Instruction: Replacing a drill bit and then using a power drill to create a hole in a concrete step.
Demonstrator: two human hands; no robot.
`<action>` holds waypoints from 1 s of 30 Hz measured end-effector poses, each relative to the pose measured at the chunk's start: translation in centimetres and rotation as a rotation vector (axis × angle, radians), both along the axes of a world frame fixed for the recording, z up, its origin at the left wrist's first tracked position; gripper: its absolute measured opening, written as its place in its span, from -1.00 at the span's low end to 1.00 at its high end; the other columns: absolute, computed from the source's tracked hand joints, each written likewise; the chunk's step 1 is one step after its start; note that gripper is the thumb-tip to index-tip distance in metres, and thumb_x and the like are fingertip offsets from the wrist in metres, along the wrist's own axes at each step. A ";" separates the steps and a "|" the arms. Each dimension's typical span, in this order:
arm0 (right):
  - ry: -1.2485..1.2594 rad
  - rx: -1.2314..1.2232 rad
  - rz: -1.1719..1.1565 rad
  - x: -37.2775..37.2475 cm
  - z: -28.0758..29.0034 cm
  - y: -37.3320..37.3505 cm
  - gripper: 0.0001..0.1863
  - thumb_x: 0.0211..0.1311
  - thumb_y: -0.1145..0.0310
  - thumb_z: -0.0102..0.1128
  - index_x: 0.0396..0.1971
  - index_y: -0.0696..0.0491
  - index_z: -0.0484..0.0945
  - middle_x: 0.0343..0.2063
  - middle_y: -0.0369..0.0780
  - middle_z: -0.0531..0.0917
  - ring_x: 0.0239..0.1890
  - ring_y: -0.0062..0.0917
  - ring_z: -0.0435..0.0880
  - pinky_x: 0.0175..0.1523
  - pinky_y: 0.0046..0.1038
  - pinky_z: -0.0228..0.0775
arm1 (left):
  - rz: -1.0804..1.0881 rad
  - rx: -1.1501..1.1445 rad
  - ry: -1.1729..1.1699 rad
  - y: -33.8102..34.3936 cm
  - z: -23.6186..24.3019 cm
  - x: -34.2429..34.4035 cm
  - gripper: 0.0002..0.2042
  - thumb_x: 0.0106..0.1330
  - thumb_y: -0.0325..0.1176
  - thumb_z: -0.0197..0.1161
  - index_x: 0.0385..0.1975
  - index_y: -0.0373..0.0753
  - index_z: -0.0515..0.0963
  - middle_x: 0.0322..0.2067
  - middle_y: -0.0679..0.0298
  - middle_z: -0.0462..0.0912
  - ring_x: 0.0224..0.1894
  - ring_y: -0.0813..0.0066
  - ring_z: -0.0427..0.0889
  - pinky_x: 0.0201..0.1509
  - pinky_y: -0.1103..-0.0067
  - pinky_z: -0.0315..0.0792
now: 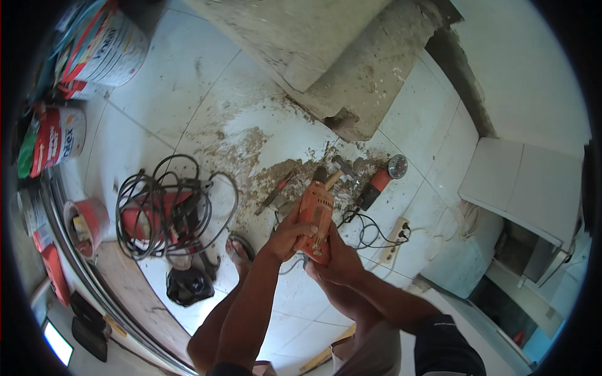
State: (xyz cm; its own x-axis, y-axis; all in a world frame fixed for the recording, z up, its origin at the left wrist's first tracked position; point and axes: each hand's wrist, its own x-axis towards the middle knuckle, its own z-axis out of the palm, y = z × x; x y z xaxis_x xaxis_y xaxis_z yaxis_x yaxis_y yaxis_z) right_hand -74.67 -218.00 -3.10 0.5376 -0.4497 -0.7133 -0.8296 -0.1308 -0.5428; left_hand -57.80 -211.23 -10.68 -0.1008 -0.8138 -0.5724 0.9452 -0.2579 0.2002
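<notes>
Both my hands hold an orange power drill (315,210) above the tiled floor, its dark chuck end facing away from me. My left hand (287,237) wraps round its left side, thumb across the body. On the right side, near its rear end, my right hand (342,255) is closed round it; some of its fingers are hidden. Just beyond the drill lies a hammer (345,168) with a wooden handle, partly covered by it. A red and black angle grinder (376,186) rests to the right. Left of the drill is a chisel-like tool (276,192) with a red part.
Rubble and dust (251,150) cover the tiles ahead, below a broken-edged concrete slab (376,94). A coiled black cable (169,213) lies at left beside a black plastic bag (189,286). Paint buckets (66,135) line the left wall. A power strip (394,241) with cords lies at right.
</notes>
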 end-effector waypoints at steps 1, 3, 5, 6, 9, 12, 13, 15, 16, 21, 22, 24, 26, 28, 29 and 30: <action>0.016 -0.012 0.056 -0.2 -1.7 -1.9 0.22 0.03 0.09 0.46 0.53 0.02 -0.23 -0.02 0.15 0.63 -0.27 0.14 0.72 -0.14 0.00 0.63 | -0.006 -0.014 0.042 -1.3 -2.1 0.0 -0.11 0.13 -0.61 0.22 0.54 -0.18 0.01 0.29 0.09 0.41 0.28 0.21 0.51 0.31 0.37 0.49; 0.037 -0.098 0.142 -1.1 -7.3 -4.3 0.24 -0.01 0.08 0.47 0.53 0.09 -0.21 0.05 0.14 0.58 -0.32 0.08 0.74 -0.20 -0.04 0.65 | -0.094 0.012 -0.090 -3.4 -6.3 0.4 -0.14 0.15 -0.54 0.31 0.51 -0.22 0.08 0.21 0.11 0.49 0.17 0.28 0.57 0.24 0.41 0.51; 0.089 -0.291 0.425 -2.1 -11.7 -6.2 0.25 -0.04 0.09 0.49 0.52 0.20 -0.15 0.04 0.09 0.56 -0.36 -0.01 0.75 -0.31 -0.10 0.65 | -0.172 0.021 -0.227 -5.4 -9.7 -0.1 -0.16 0.17 -0.47 0.39 0.49 -0.25 0.14 0.13 0.14 0.56 0.06 0.36 0.62 0.18 0.44 0.52; 0.064 -0.378 0.407 -2.4 -13.8 -6.2 0.24 -0.06 0.09 0.51 0.49 0.29 -0.11 -0.07 0.02 0.57 -0.39 -0.11 0.74 -0.40 -0.14 0.64 | -0.203 0.079 -0.403 -6.3 -10.9 -0.9 -0.24 0.22 -0.42 0.40 0.44 -0.28 0.20 0.09 0.14 0.59 0.04 0.38 0.63 0.17 0.45 0.52; 0.069 -0.423 0.330 -2.6 -18.8 -5.3 0.26 -0.09 0.07 0.53 0.49 0.28 -0.08 -0.07 0.02 0.57 -0.39 -0.13 0.74 -0.40 -0.15 0.65 | -0.237 0.154 -0.771 -7.4 -14.8 -2.6 -0.39 0.31 -0.30 0.42 0.31 -0.32 0.36 0.05 0.16 0.63 0.04 0.46 0.62 0.13 0.48 0.52; -0.021 -0.489 0.258 -3.0 -21.8 -5.2 0.25 -0.04 0.05 0.51 0.51 0.25 -0.11 0.04 0.04 0.56 -0.36 -0.11 0.75 -0.33 -0.15 0.66 | -0.140 0.130 -0.858 -7.9 -17.3 -3.3 -0.43 0.32 -0.32 0.41 0.29 -0.35 0.38 0.05 0.16 0.63 0.05 0.47 0.61 0.14 0.49 0.51; -0.096 -0.549 0.233 -3.0 -22.4 -5.3 0.23 -0.01 0.05 0.50 0.52 0.24 -0.11 0.06 0.04 0.55 -0.35 -0.11 0.76 -0.32 -0.16 0.67 | -0.140 0.108 -0.852 -8.4 -17.4 -2.8 -0.42 0.33 -0.32 0.41 0.30 -0.36 0.38 0.05 0.16 0.63 0.05 0.47 0.61 0.14 0.50 0.51; -0.069 -0.544 0.228 -3.1 -23.3 -5.7 0.16 0.06 0.08 0.44 0.50 0.26 -0.08 0.00 0.02 0.57 -0.34 -0.14 0.76 -0.32 -0.17 0.67 | -0.135 0.075 -0.857 -8.9 -18.2 -3.0 -0.40 0.33 -0.32 0.41 0.31 -0.37 0.37 0.05 0.16 0.63 0.05 0.47 0.61 0.15 0.50 0.51; -0.045 -0.535 0.234 -2.4 -23.1 -6.2 0.08 0.13 0.10 0.39 0.49 0.28 -0.04 -0.05 0.00 0.58 -0.32 -0.16 0.77 -0.32 -0.19 0.67 | -0.085 0.059 -0.856 -8.8 -19.0 -2.8 -0.40 0.33 -0.32 0.41 0.32 -0.38 0.36 0.05 0.16 0.64 0.05 0.47 0.62 0.15 0.50 0.51; -0.044 -0.450 0.265 -1.8 -22.7 -7.1 0.09 0.13 0.13 0.39 0.50 0.26 -0.08 0.01 0.01 0.57 -0.25 -0.12 0.77 -0.25 -0.17 0.68 | -0.058 0.087 -0.880 -8.6 -19.5 -2.3 -0.39 0.33 -0.34 0.41 0.32 -0.42 0.36 0.05 0.14 0.63 0.03 0.45 0.63 0.13 0.51 0.52; -0.018 -0.415 0.282 -1.5 -22.4 -7.1 0.10 0.13 0.15 0.39 0.51 0.26 -0.10 0.05 0.02 0.56 -0.22 -0.10 0.76 -0.22 -0.16 0.68 | -0.043 0.095 -0.879 -8.5 -19.7 -2.2 -0.40 0.32 -0.35 0.41 0.31 -0.42 0.37 0.05 0.14 0.63 0.03 0.46 0.63 0.12 0.51 0.52; -0.054 -0.447 0.259 -1.7 -23.5 -7.2 0.14 0.11 0.11 0.41 0.53 0.21 -0.13 0.10 0.03 0.54 -0.25 -0.05 0.76 -0.21 -0.11 0.66 | -0.022 0.092 -0.873 -8.8 -20.2 -2.0 -0.41 0.32 -0.35 0.41 0.31 -0.42 0.38 0.05 0.13 0.63 0.02 0.47 0.63 0.12 0.52 0.52; -0.089 -0.473 0.235 -1.5 -23.6 -7.2 0.18 0.08 0.08 0.44 0.54 0.16 -0.16 0.16 0.04 0.52 -0.29 0.00 0.75 -0.21 -0.06 0.65 | -0.023 0.085 -0.857 -9.0 -20.5 -1.6 -0.42 0.32 -0.35 0.41 0.29 -0.41 0.40 0.02 0.15 0.66 -0.02 0.49 0.64 0.09 0.54 0.54; -0.067 -0.440 0.254 -0.8 -22.8 -7.2 0.11 0.14 0.19 0.38 0.52 0.24 -0.17 0.12 0.05 0.51 -0.12 -0.06 0.74 -0.14 -0.10 0.66 | -0.026 0.068 -0.850 -8.9 -20.4 -1.2 -0.44 0.33 -0.36 0.40 0.29 -0.41 0.42 0.01 0.16 0.67 -0.03 0.51 0.65 0.08 0.54 0.54; -0.065 -0.442 0.256 -0.7 -23.0 -7.1 0.11 0.14 0.19 0.38 0.52 0.24 -0.17 0.12 0.05 0.51 -0.12 -0.06 0.74 -0.14 -0.10 0.66 | -0.029 0.048 -0.847 -9.0 -20.3 -1.0 -0.46 0.33 -0.37 0.39 0.28 -0.41 0.43 0.00 0.17 0.68 -0.05 0.52 0.65 0.06 0.55 0.55; -0.066 -0.443 0.220 -0.7 -23.4 -6.8 0.13 0.13 0.16 0.39 0.53 0.21 -0.16 0.15 0.05 0.50 -0.18 -0.03 0.74 -0.14 -0.08 0.65 | -0.028 0.047 -0.844 -9.1 -20.3 -0.8 -0.46 0.33 -0.37 0.39 0.28 -0.41 0.43 0.00 0.17 0.68 -0.05 0.52 0.65 0.06 0.55 0.55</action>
State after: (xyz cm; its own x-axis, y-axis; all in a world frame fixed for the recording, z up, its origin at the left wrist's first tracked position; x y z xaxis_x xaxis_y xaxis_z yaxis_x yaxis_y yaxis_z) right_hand -75.33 -224.83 -26.45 0.6911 -0.5729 -0.4406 -0.7224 -0.5288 -0.4456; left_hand -58.57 -220.32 -30.93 0.3559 -0.7906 -0.4982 0.4768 -0.3049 0.8244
